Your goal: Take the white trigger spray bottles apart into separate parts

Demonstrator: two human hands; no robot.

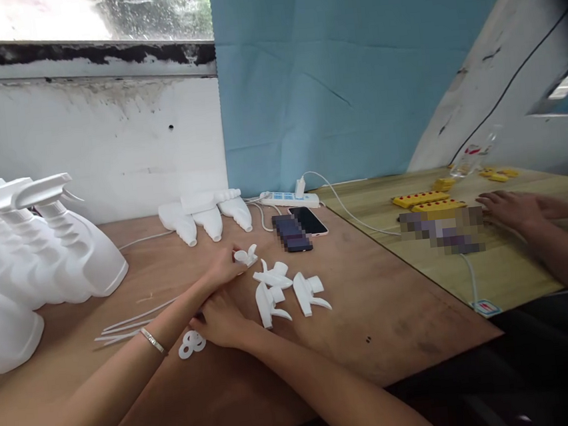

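Observation:
My left hand (223, 267) is closed around a white spray trigger head (246, 255), held just above the brown table. Under my left wrist, my right hand (223, 321) reaches across to the left, low over the table. Its fingertips are partly hidden by my left forearm, so their grip cannot be made out. Beside it lie several flat white ring washers (191, 344). Thin white dip tubes (124, 331) rest left of my hands. To the right lie three more trigger heads, one lower left (271, 302), one above (272, 274), one at right (309, 293).
White spray bottles (73, 246) with trigger heads stand at left. Bottle-shaped white parts (207, 220) lie by the wall. A power strip (290, 199) and two phones (309, 220) lie behind. At right, another person's hand (507, 208) is near yellow blocks (420, 198).

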